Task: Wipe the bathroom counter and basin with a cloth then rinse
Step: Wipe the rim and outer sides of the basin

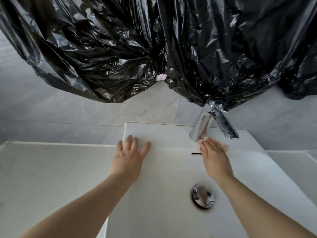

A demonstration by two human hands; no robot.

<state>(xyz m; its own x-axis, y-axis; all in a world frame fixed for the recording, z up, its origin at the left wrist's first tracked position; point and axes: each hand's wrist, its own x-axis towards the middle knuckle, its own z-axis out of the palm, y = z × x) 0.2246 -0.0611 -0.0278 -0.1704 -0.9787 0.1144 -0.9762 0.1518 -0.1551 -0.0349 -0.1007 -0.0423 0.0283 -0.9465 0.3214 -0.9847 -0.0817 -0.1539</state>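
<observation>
A white rectangular basin [151, 200] is set in a pale counter [51, 172]. My left hand [130, 154] lies flat with fingers spread on the basin's back left ledge and holds nothing. My right hand [214, 156] is blurred, its fingers stretched out over a small beige cloth [202, 140]. The cloth is pressed on the back ledge at the foot of the chrome tap [200, 126]. Only a crumpled bit of cloth shows past the fingertips. No water runs from the tap.
A chrome drain plug [203, 195] sits in the basin floor, and a dark overflow slot [196, 153] is in the back wall. Black plastic sheeting [154, 42] hangs over the wall above and touches the tap's lever [223, 125]. Grey tiles lie behind the counter.
</observation>
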